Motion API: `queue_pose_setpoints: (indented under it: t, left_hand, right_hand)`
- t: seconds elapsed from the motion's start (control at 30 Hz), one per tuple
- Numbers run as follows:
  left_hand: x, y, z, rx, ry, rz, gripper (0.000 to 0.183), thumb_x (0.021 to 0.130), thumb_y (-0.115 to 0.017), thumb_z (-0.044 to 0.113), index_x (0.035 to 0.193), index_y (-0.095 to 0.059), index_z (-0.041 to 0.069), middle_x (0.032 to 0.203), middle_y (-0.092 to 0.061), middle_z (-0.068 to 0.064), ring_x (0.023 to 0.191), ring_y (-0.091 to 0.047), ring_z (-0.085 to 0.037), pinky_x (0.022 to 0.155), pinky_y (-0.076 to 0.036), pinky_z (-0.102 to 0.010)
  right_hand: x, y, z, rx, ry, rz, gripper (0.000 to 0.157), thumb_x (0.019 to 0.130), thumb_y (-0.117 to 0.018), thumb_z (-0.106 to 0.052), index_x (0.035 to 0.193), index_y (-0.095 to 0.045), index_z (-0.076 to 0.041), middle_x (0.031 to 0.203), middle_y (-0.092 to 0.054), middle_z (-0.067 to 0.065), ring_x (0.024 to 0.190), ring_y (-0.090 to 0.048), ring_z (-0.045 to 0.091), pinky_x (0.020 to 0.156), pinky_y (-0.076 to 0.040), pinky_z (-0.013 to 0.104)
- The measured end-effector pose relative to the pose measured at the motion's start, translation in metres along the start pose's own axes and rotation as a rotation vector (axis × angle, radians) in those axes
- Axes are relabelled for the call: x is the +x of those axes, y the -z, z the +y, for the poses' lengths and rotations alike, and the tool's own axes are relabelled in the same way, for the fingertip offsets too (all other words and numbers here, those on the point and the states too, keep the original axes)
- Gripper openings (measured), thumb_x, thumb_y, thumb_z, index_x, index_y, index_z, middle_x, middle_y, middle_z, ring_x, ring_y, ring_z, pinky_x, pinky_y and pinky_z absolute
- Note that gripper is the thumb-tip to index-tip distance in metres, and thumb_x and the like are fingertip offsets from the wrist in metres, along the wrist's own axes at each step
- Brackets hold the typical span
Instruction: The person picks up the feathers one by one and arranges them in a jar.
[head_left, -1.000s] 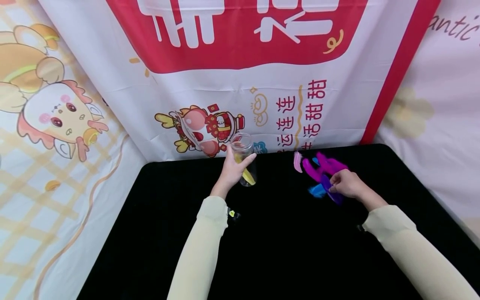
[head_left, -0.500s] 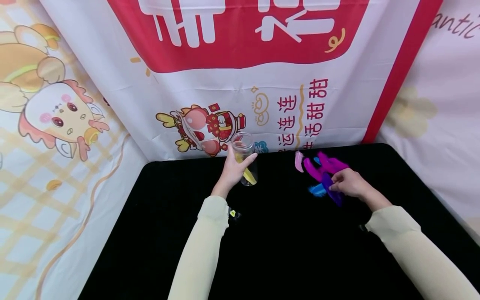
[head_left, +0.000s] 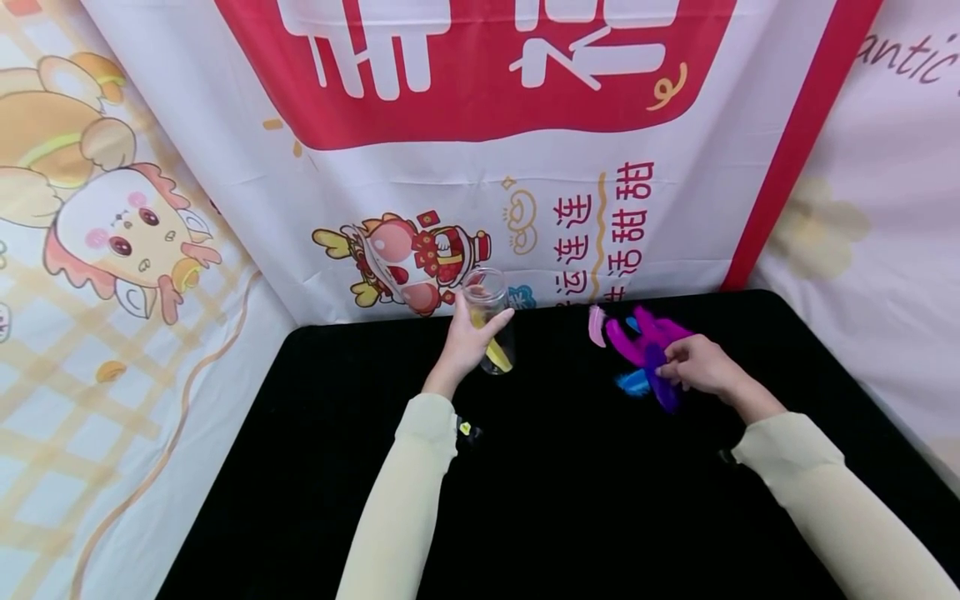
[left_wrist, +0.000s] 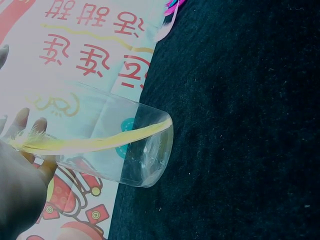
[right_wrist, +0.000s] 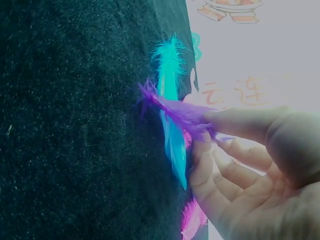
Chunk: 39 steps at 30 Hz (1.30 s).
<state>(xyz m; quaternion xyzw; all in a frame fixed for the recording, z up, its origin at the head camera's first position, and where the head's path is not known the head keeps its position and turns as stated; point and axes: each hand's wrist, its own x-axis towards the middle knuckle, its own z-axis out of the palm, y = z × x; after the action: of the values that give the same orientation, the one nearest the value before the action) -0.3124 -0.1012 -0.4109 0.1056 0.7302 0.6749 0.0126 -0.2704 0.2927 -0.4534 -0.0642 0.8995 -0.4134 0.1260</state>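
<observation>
A clear, open-topped jar (head_left: pixel 504 337) stands near the table's back edge, tilted slightly in the head view, with a yellow feather (left_wrist: pixel 100 144) inside it. My left hand (head_left: pixel 467 340) grips the jar from its left side, thumb across the front. Over at the right, my right hand (head_left: pixel 699 365) pinches a purple feather (right_wrist: pixel 182 114) between thumb and fingers. Beneath the purple feather lies a blue feather (right_wrist: pixel 172 135). Magenta feathers (head_left: pixel 626 340) spread just behind, partly hidden by the hand. A pale pink feather (head_left: pixel 596 326) lies at the pile's left.
The black table (head_left: pixel 555 492) has its back edge against a white and red printed cloth (head_left: pixel 442 167). Another patterned cloth (head_left: pixel 150 350) hangs along the left side, and a pale one (head_left: pixel 870 275) along the right.
The purple feather's angle has shifted slightly in my right hand, its lower tip moving a little to the left. My left hand and the jar stay about where they were.
</observation>
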Motion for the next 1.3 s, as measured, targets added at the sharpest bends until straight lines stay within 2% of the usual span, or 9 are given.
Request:
queue_pose_setpoints:
  t: [0.23, 0.47, 0.57, 0.73, 0.97, 1.3]
  left_hand:
    - [0.0, 0.001, -0.002, 0.014, 0.006, 0.005, 0.064, 0.098, -0.072, 0.017, 0.145, -0.03, 0.008, 0.146, -0.045, -0.017, 0.136, -0.046, -0.031, 0.116, -0.036, -0.052]
    - [0.016, 0.002, -0.026, 0.011, -0.027, 0.014, 0.077, 0.095, -0.076, 0.026, 0.151, -0.026, 0.006, 0.147, -0.043, -0.015, 0.136, -0.046, -0.028, 0.117, -0.036, -0.05]
    - [0.018, 0.002, -0.032, 0.013, -0.044, 0.026, 0.08, 0.094, -0.077, 0.03, 0.151, -0.027, 0.006, 0.145, -0.045, -0.013, 0.134, -0.047, -0.026, 0.115, -0.038, -0.049]
    - [0.018, 0.001, -0.034, 0.028, -0.07, 0.046, 0.078, 0.093, -0.079, 0.032, 0.149, -0.03, 0.007, 0.142, -0.047, -0.011, 0.131, -0.05, -0.025, 0.113, -0.04, -0.048]
    - [0.016, 0.0, -0.032, 0.028, -0.072, 0.053, 0.067, 0.093, -0.078, 0.033, 0.142, -0.034, 0.016, 0.14, -0.049, -0.008, 0.129, -0.051, -0.023, 0.111, -0.042, -0.045]
    - [0.015, 0.001, -0.032, 0.035, -0.059, 0.036, 0.071, 0.094, -0.076, 0.034, 0.145, -0.032, 0.011, 0.142, -0.048, -0.008, 0.131, -0.05, -0.024, 0.113, -0.04, -0.048]
  right_hand:
    - [-0.002, 0.001, -0.002, 0.019, 0.016, 0.01, 0.024, 0.095, -0.071, -0.009, 0.085, -0.051, 0.0, 0.079, -0.068, 0.009, 0.072, -0.067, 0.021, 0.061, -0.055, 0.036]
    - [-0.002, -0.001, -0.005, 0.031, 0.038, 0.033, 0.026, 0.095, -0.071, -0.008, 0.083, -0.05, -0.001, 0.077, -0.067, 0.009, 0.07, -0.065, 0.021, 0.06, -0.056, 0.035]
    - [-0.001, -0.001, -0.007, 0.035, 0.041, 0.032, 0.027, 0.095, -0.071, -0.008, 0.082, -0.049, -0.001, 0.077, -0.066, 0.009, 0.069, -0.065, 0.021, 0.061, -0.057, 0.035]
    - [0.001, -0.004, -0.01, 0.061, 0.042, 0.04, 0.024, 0.094, -0.072, -0.007, 0.084, -0.052, 0.002, 0.077, -0.066, 0.008, 0.067, -0.064, 0.019, 0.061, -0.058, 0.036]
    - [0.003, -0.006, -0.014, 0.088, 0.031, 0.033, 0.02, 0.096, -0.071, -0.008, 0.09, -0.057, 0.005, 0.083, -0.07, 0.009, 0.069, -0.067, 0.019, 0.064, -0.06, 0.037]
    - [0.001, -0.01, -0.02, 0.125, 0.057, 0.058, 0.017, 0.094, -0.072, -0.005, 0.092, -0.061, 0.008, 0.083, -0.071, 0.012, 0.068, -0.067, 0.017, 0.064, -0.06, 0.035]
